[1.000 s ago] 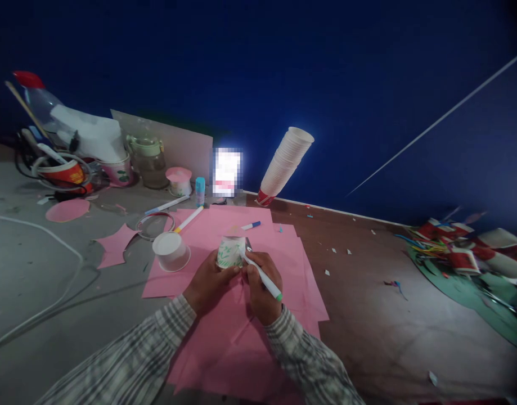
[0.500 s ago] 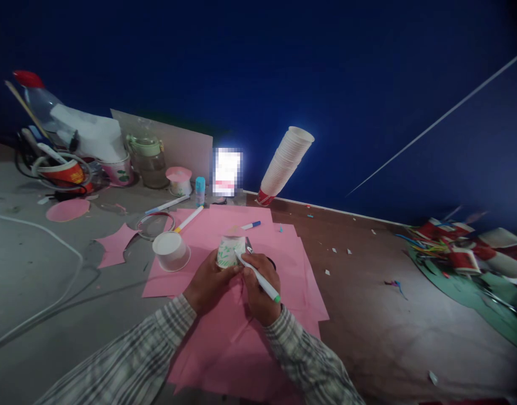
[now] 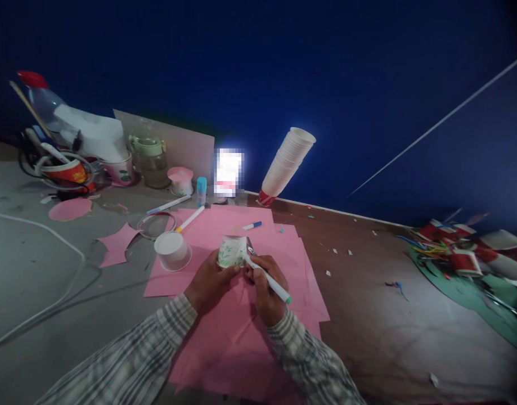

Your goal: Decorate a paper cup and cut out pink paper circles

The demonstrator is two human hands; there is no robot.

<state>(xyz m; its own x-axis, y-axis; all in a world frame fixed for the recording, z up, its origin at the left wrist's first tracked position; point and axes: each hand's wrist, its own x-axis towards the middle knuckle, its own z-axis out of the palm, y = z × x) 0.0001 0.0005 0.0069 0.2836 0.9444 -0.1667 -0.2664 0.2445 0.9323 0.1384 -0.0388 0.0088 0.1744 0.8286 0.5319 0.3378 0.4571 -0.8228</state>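
In the head view, my left hand [image 3: 210, 280] is closed around the near left side of a small white paper cup [image 3: 230, 251] with green leaf and stripe marks. My right hand [image 3: 268, 287] grips a white marker [image 3: 272, 281] with a green end; its tip is at the cup's right side. Scissors [image 3: 250, 247] lie just behind the right hand, partly hidden by it. Under both hands are pink paper sheets [image 3: 216, 349]. A plain white paper cup [image 3: 172, 251] stands upside down to the left of my left hand.
A tall leaning stack of paper cups [image 3: 287, 163] stands by the blue wall. Markers, a glue stick [image 3: 201, 191], a tape ring [image 3: 157, 225] and a glass jar [image 3: 150, 162] are at the back left. A green mat [image 3: 456, 284] with red cups lies far right.
My right hand and the marker have shifted slightly right, taking the tip from the cup's middle to its right edge. My left hand still holds the cup in about the same place.
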